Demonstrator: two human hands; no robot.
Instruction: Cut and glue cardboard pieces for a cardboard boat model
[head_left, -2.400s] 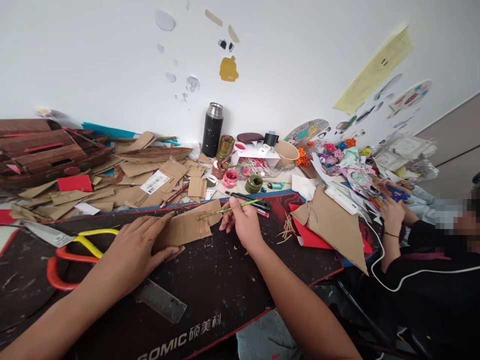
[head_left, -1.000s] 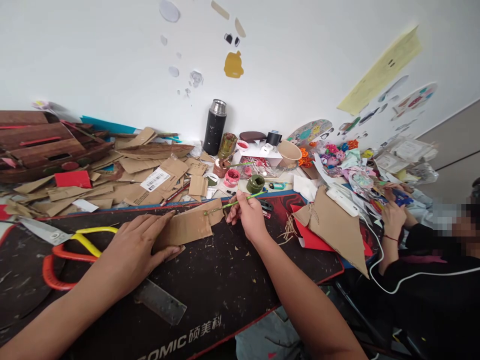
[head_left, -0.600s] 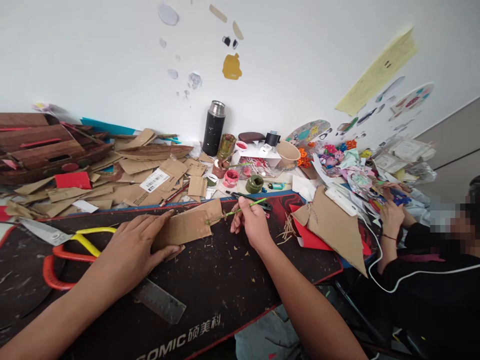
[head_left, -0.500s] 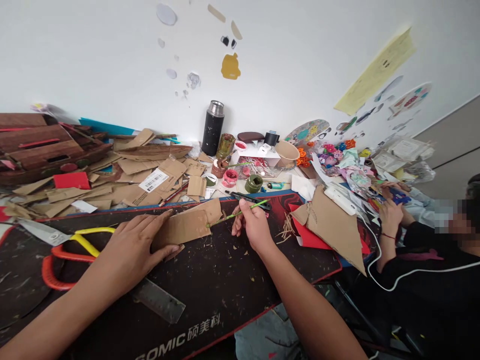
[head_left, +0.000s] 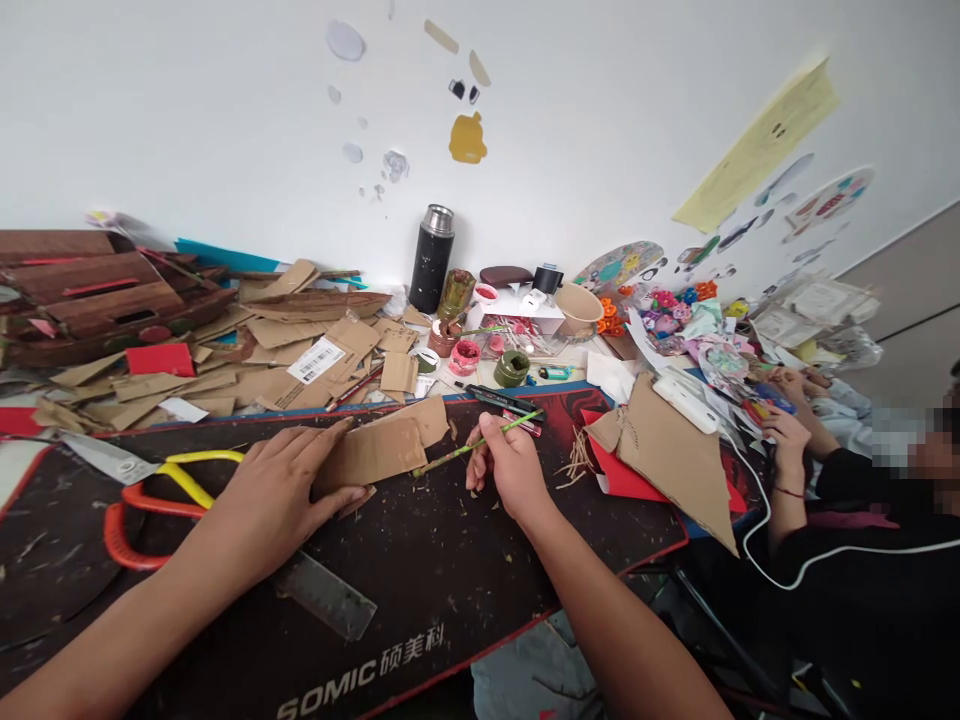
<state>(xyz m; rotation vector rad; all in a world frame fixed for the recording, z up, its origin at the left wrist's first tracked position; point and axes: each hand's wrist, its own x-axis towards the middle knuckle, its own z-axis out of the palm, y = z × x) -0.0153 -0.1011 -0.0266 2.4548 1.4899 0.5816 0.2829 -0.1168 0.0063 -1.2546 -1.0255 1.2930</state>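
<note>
While the cardboard strip (head_left: pixel 379 448) is pressed flat on the black desk mat (head_left: pixel 420 560) by the spread, unclenched left hand (head_left: pixel 274 500), a green paintbrush (head_left: pixel 474 443) is pinched in the right hand (head_left: pixel 508 470). Its tip is laid at the strip's right edge. Red-and-yellow scissors (head_left: pixel 161 490) and a clear ruler (head_left: pixel 326 596) are seen beside the left wrist.

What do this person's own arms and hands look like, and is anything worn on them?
Both are bare. The left hand and the right hand have no gloves, and no ring shows on the fingers in view. The left forearm and right forearm carry no sleeve, watch or bracelet as far as the bottom edge of the picture. The nails that show look short.
</note>
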